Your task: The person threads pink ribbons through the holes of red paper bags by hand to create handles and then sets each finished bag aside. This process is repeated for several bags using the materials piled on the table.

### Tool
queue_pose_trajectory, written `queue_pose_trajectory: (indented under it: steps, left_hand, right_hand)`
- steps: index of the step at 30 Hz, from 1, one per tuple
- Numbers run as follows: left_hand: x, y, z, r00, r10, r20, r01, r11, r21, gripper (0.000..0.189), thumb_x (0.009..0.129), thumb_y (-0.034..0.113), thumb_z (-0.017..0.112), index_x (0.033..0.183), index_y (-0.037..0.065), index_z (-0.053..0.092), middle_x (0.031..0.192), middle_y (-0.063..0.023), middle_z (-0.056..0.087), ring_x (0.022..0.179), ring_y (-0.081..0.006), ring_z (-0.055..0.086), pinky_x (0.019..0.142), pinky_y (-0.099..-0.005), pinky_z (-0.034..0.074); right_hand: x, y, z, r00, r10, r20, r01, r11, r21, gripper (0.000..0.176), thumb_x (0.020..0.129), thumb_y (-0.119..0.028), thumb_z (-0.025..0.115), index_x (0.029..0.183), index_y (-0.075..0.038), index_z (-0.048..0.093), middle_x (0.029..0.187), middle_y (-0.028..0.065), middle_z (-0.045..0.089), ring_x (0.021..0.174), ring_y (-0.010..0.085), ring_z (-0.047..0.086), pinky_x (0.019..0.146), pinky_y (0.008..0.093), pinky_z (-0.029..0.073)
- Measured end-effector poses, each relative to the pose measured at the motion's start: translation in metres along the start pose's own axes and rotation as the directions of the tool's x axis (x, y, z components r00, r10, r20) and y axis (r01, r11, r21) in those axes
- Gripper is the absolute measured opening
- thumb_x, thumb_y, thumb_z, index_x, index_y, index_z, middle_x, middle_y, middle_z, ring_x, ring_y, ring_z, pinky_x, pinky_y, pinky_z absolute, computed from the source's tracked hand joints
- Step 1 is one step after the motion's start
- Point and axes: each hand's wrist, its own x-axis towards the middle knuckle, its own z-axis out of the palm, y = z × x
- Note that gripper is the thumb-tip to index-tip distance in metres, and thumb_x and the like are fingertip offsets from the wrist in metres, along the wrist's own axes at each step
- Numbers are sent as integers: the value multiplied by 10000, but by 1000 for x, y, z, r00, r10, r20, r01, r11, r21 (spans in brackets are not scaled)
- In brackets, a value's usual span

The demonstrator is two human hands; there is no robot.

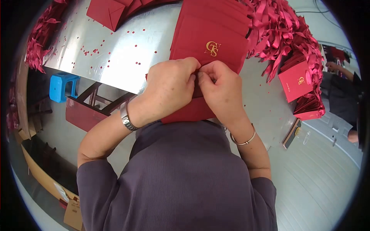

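Note:
A stack of red paper bags (pixel 210 29) with gold "GTS" lettering lies in front of my body, over the table edge. My left hand (pixel 167 86) is closed in a pinch over the near part of the top bag. Close beside it, my right hand (pixel 222 90) pinches with thumb and forefinger, the fingertips of both hands almost meeting. Something small and dark red seems to be between them, but the fingers hide what it is. More red bag material (pixel 192 110) shows below my hands, against my shirt.
Dark red ribbons (pixel 275 34) are heaped at the right, beside more printed red bags (pixel 296 82). Folded red bags (pixel 106 11) and scattered red paper dots lie on the metal table (pixel 88 30). A blue stool (pixel 58 88) stands left; a phone (pixel 291 133) lies right. Another person (pixel 339 92) is at far right.

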Motion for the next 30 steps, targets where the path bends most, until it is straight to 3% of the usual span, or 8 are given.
queue_pose_trajectory:
  steps: [2, 5, 14, 16, 20, 24, 26, 30]
  left_hand:
    - [-1, 0, 1, 1000, -9, 2, 9, 1000, 29, 171, 805, 31, 631, 974, 19, 649, 824, -162, 690, 771, -342, 679, 670, -381, 535]
    - [1, -6, 0, 1000, 1, 19, 0, 1000, -30, 176, 807, 30, 634, 980, 8, 651, 837, -160, 695, 785, -330, 685, 695, -370, 536]
    - [-2, -14, -4, 997, -72, 29, 75, 993, -96, 197, 809, 33, 643, 1003, -4, 644, 875, -160, 699, 807, -300, 687, 728, -356, 526]
    - [-2, -15, -3, 998, -58, 18, 60, 993, -102, 209, 821, 111, 603, 1007, 38, 664, 814, -154, 690, 805, -345, 664, 741, -437, 522]
    - [-2, -15, -6, 994, -95, 48, 101, 983, -153, 209, 823, 111, 607, 1006, 29, 666, 827, -161, 691, 819, -345, 665, 752, -437, 521]
    - [-1, -18, -7, 997, -67, 34, 71, 987, -147, 218, 822, 111, 611, 1009, 17, 670, 859, -174, 693, 841, -349, 665, 770, -432, 523]
    - [0, -18, -8, 997, -69, 29, 73, 985, -155, 222, 821, 110, 611, 1011, 13, 670, 868, -178, 693, 848, -352, 664, 778, -430, 523]
    - [0, -19, -9, 995, -84, 49, 91, 983, -160, 213, 818, 45, 647, 1023, -9, 644, 892, -154, 701, 824, -276, 689, 753, -340, 530]
  right_hand:
    - [-2, 2, 3, 955, -292, -43, 271, 924, -270, 60, 840, -49, 634, 848, 3, 605, 704, 147, 637, 632, 300, 636, 574, 363, 499]
    - [-9, 2, 4, 900, -424, 104, 408, 732, -545, 49, 834, -39, 631, 855, -8, 599, 730, 149, 633, 656, 334, 623, 595, 395, 501]
    - [-12, 3, -2, 906, -423, -12, 403, 870, -283, 83, 850, -46, 611, 922, -12, 586, 791, 145, 647, 714, 334, 639, 627, 416, 511]
    - [-13, 2, -3, 942, -336, -15, 318, 904, -284, 84, 858, -63, 614, 927, -18, 596, 790, 141, 655, 719, 327, 648, 627, 409, 513]
    - [-10, -3, -6, 979, -202, -12, 185, 917, -354, 87, 872, -128, 637, 890, -47, 612, 756, 118, 662, 701, 296, 664, 600, 390, 507]
    - [-11, -3, -5, 980, -200, 8, 179, 860, -478, 117, 868, -170, 653, 845, -65, 608, 730, 97, 658, 674, 277, 661, 572, 381, 496]
    - [-9, -1, -7, 951, -298, 76, 297, 827, -477, 129, 860, -186, 664, 827, -79, 600, 717, 87, 653, 650, 269, 654, 551, 382, 486]
    - [-5, -2, -8, 953, -286, 101, 300, 845, -443, 125, 865, -184, 649, 816, -79, 599, 702, 87, 644, 628, 277, 644, 542, 390, 483]
